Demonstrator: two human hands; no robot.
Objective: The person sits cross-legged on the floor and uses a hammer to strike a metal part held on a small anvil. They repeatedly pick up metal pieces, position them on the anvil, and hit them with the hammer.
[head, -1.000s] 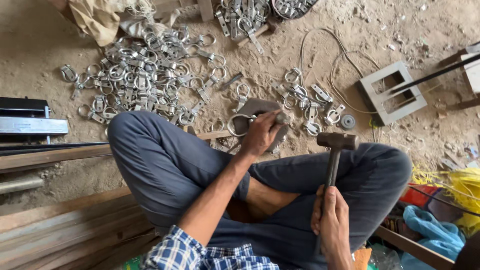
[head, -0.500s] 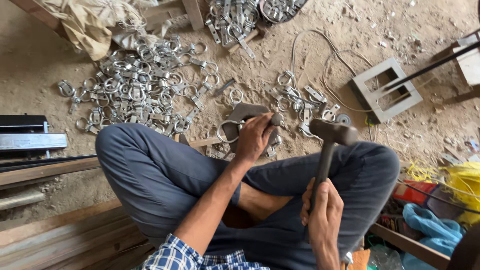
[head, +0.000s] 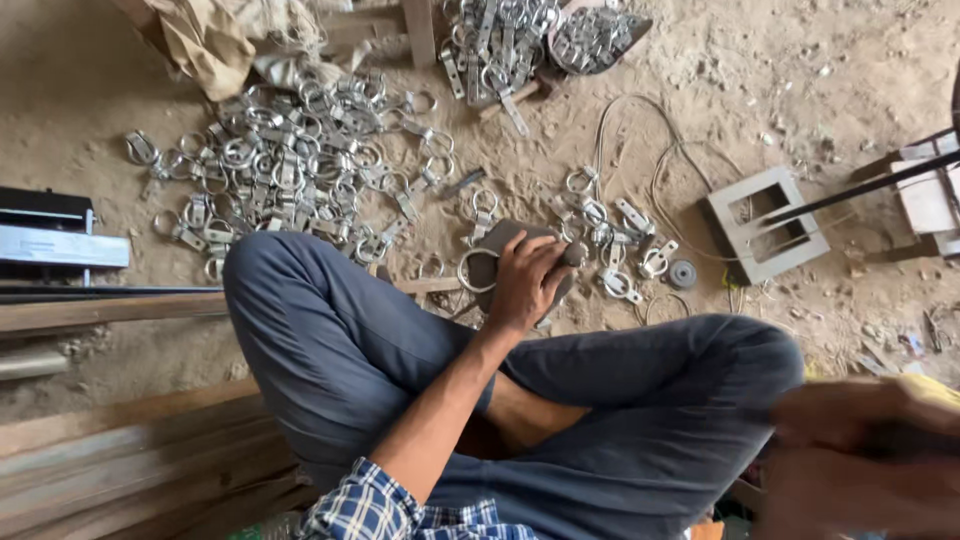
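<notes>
Metal ring (head: 478,270) under left hand (head: 527,282) (right blurred).

Even, diffuse daylight on the sandy floor (head: 820,60); shadows are soft and short, lying close under the pile of metal ring clamps (head: 290,160) and the person's crossed legs. No strong glare, only dull highlights on the metal. The centre is sharp. The right hand (head: 870,450), lower right, is smeared by motion blur, its grip unreadable.
</notes>
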